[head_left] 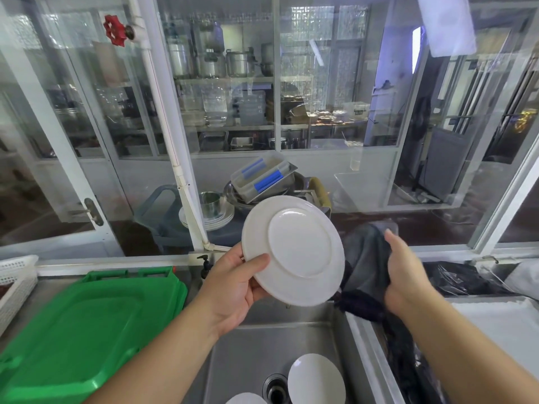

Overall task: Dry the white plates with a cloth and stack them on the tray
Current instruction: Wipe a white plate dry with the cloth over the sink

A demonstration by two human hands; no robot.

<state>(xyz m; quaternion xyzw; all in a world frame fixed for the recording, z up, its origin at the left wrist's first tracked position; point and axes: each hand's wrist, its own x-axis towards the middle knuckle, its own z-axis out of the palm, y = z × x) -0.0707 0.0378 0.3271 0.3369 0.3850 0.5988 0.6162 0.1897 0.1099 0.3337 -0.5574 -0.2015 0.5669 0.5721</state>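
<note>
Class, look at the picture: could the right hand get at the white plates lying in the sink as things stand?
Probably not right away. The right hand grips the dark cloth, so its fingers are occupied. Nothing seems to block the way down to the plates in the sink.

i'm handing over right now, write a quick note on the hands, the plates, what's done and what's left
Left hand grips a white plate by its rim, underside facing the camera, above the sink.
Right hand holds the dark cloth beside the plate, seemingly not touching it.
Two more white plates lie in the sink by the drain.
Green tray sits left of the sink with no plates on it.
Done: nothing stacked. Left: dry the held plate, then the others, and stack all.
</note>
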